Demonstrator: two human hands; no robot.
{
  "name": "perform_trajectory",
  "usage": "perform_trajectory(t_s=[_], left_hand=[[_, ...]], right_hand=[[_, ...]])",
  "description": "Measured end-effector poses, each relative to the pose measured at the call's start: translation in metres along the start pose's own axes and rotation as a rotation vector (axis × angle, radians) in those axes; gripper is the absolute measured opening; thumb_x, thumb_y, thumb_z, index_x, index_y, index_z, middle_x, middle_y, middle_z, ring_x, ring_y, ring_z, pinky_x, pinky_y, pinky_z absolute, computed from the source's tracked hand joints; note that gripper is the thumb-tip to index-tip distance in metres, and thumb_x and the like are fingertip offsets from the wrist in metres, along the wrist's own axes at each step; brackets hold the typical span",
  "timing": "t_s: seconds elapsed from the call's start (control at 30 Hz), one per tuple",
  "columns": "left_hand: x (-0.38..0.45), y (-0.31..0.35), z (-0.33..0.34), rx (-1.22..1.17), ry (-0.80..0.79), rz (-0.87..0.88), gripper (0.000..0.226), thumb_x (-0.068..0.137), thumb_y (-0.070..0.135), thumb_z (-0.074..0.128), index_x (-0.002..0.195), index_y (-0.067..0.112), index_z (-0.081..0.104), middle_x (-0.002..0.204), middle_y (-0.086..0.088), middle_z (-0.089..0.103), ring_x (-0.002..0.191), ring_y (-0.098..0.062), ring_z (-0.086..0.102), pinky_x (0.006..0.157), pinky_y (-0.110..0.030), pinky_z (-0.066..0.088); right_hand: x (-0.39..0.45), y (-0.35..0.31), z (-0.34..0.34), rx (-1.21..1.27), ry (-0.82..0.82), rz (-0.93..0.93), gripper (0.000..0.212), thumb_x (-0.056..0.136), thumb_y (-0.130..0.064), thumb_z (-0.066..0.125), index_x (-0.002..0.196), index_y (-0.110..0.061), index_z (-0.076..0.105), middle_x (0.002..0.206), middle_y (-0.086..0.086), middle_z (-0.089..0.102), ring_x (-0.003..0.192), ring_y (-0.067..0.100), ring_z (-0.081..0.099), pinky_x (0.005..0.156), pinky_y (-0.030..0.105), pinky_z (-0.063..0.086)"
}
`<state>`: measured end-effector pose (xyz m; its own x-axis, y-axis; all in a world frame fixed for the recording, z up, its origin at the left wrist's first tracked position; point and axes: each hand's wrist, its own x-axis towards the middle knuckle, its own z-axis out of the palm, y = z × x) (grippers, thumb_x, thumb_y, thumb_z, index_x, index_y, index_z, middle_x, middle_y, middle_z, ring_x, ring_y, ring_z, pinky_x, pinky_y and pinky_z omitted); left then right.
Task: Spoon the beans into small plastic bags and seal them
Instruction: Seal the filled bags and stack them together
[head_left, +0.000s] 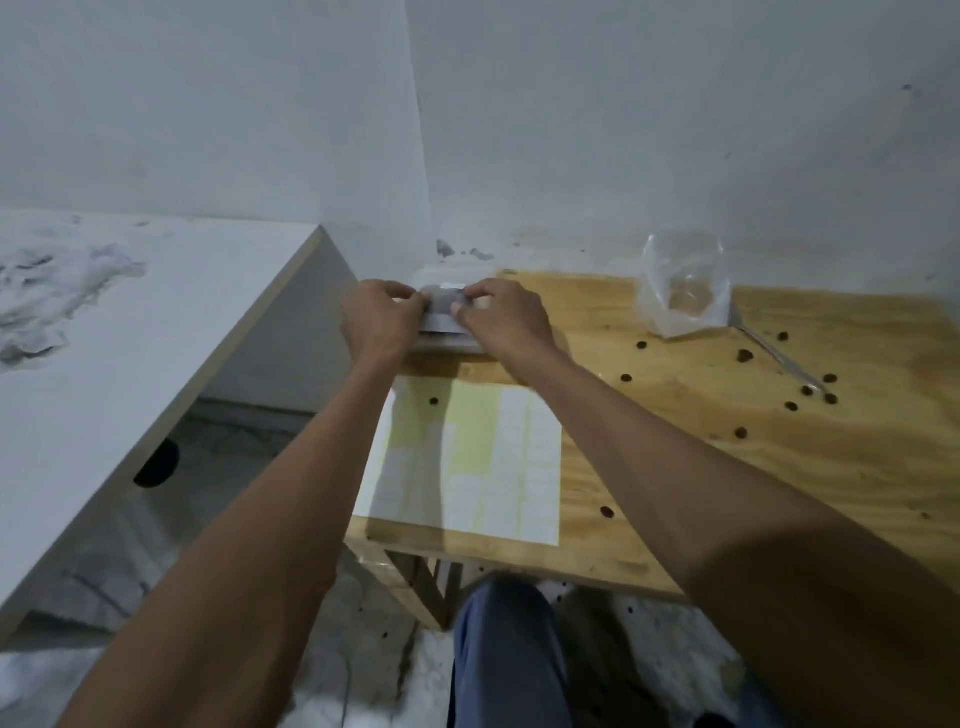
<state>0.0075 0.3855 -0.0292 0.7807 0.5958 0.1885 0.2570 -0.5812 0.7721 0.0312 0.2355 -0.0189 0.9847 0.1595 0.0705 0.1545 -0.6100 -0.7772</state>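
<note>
Beans (744, 355) lay scattered on the wooden table (675, 467) near the open plastic bag (684, 291) and spoon (779, 358). I saw left hand (382, 317) and right hand (501, 317) pinching a small bag (441, 306) beyond the label sheet (467, 457); filling remained.

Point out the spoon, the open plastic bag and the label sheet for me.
spoon (779, 356): head view, on the middle of its metal handle.
open plastic bag (684, 291): head view, on its clear front wall.
label sheet (498, 467): head view, on its white centre.
</note>
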Motion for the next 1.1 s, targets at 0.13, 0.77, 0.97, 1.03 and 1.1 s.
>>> perform_trajectory(t_s=[0.13, 0.77, 0.97, 1.03, 1.1], left_hand=[[-0.005, 0.004, -0.006, 0.026, 0.029, 0.080, 0.030, 0.090, 0.043, 0.067, 0.104, 0.019, 0.081, 0.105, -0.001, 0.077, 0.098, -0.019, 0.069, 0.087, -0.036, 0.057], [-0.138, -0.035, -0.027, 0.432, -0.098, 0.329, 0.127, 0.068, 0.098, 0.034, 0.154, 0.004, 0.030, 0.164, -0.018, 0.024, 0.153, -0.035, 0.017, 0.123, -0.051, 0.019], [-0.146, -0.032, -0.024, 0.626, -0.306, 0.149, 0.147, 0.062, 0.106, 0.014, 0.158, -0.005, -0.002, 0.168, -0.022, -0.004, 0.156, -0.033, -0.006, 0.126, -0.051, -0.001], [-0.146, -0.032, -0.025, 0.645, -0.308, 0.148, 0.148, 0.060, 0.106, 0.008, 0.158, -0.005, -0.002, 0.168, -0.022, -0.004, 0.156, -0.033, -0.006, 0.126, -0.050, -0.001], [-0.144, -0.031, -0.025, 0.666, -0.326, 0.147, 0.148, 0.058, 0.104, 0.005, 0.158, -0.005, -0.003, 0.168, -0.022, -0.005, 0.156, -0.033, -0.008, 0.125, -0.051, -0.002]], right_hand=[[-0.004, 0.007, -0.002, -0.038, 0.030, -0.054, 0.037, 0.093, -0.053, 0.061, 0.122, -0.033, 0.072, 0.126, -0.003, 0.070, 0.110, 0.021, 0.065, 0.088, 0.036, 0.058], [-0.084, 0.029, -0.064, 0.067, -0.005, -0.083, 0.007, 0.090, -0.026, 0.073, 0.087, -0.020, 0.077, 0.073, -0.007, 0.060, 0.070, 0.016, 0.060, 0.066, 0.033, 0.052], [-0.086, 0.008, -0.039, -0.096, -0.181, -0.168, 0.006, 0.087, -0.019, 0.077, 0.091, -0.015, 0.079, 0.084, -0.004, 0.070, 0.075, 0.011, 0.064, 0.071, 0.029, 0.052], [-0.085, 0.002, -0.026, -0.119, -0.219, -0.150, 0.007, 0.086, -0.019, 0.078, 0.092, -0.016, 0.078, 0.088, -0.003, 0.072, 0.076, 0.015, 0.069, 0.074, 0.031, 0.058], [-0.084, -0.002, -0.013, -0.171, -0.247, -0.150, 0.010, 0.086, -0.021, 0.078, 0.095, -0.017, 0.079, 0.094, -0.002, 0.074, 0.082, 0.018, 0.071, 0.079, 0.034, 0.059]])
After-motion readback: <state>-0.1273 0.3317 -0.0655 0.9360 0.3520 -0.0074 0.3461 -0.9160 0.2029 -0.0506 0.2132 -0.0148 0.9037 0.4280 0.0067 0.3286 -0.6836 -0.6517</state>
